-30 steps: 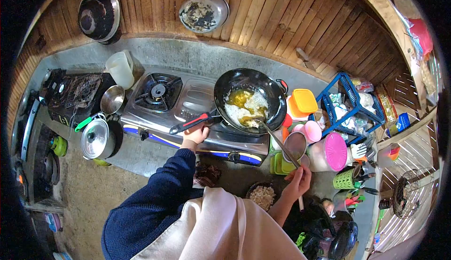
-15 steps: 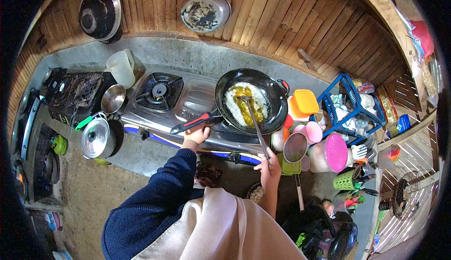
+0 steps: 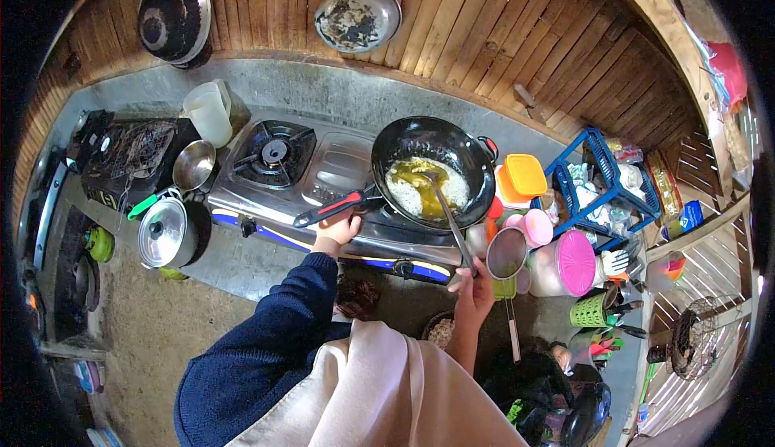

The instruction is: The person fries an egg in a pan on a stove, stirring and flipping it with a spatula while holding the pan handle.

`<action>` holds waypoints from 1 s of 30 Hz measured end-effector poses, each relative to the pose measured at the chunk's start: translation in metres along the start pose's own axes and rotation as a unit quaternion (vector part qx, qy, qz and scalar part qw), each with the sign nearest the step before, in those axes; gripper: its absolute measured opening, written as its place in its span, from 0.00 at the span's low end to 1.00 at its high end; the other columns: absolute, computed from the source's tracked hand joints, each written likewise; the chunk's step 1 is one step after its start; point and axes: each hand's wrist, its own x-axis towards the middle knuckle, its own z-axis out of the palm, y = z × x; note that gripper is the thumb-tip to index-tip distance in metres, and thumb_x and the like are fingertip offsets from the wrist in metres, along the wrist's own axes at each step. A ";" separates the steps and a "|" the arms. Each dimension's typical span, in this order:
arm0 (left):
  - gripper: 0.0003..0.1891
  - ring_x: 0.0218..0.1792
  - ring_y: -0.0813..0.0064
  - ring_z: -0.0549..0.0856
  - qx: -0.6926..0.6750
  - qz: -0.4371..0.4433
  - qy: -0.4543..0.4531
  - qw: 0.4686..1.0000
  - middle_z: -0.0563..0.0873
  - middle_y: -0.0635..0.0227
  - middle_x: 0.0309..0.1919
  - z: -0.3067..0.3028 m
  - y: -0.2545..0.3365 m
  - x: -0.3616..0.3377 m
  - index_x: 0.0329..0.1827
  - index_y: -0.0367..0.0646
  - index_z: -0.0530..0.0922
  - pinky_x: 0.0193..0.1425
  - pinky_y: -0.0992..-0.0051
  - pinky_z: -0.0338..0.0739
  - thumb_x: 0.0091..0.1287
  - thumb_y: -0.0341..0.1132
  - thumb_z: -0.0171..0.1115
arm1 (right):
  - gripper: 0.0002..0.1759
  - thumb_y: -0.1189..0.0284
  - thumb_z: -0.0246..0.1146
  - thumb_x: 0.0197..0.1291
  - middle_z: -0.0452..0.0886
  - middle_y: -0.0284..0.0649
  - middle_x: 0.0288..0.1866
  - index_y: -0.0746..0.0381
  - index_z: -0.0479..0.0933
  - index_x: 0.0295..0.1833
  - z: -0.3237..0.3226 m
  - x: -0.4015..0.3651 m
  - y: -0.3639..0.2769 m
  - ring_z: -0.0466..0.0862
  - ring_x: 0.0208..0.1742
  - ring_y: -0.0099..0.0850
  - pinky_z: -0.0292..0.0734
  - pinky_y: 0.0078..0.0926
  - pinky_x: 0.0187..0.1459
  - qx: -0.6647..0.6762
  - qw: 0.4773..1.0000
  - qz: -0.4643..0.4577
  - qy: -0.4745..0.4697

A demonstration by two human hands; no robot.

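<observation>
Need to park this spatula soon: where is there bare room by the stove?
Free: the steel stove top between the empty left burner and the black wok; the grey concrete strip behind the stove. Crowded: right of the wok, with orange-lidded tub, pink-lidded jar and blue plastic rack.

No legible text or labels anywhere.

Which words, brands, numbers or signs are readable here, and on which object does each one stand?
No text can be read in this view.
Stove, dark mark on its top: too blurred.
Packets in the blue rack: print too small.
Blue packet at the right: blurred.
Pan handle and spatula: no lettering visible.
</observation>
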 end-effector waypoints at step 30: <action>0.16 0.38 0.57 0.81 0.007 0.005 0.024 1.000 0.82 0.58 0.34 0.000 0.001 -0.002 0.40 0.47 0.78 0.42 0.60 0.74 0.52 0.45 0.52 | 0.14 0.80 0.56 0.59 0.79 0.40 0.31 0.69 0.70 0.52 0.009 -0.023 -0.047 0.77 0.22 0.20 0.73 0.15 0.24 -0.010 0.999 -0.024 0.031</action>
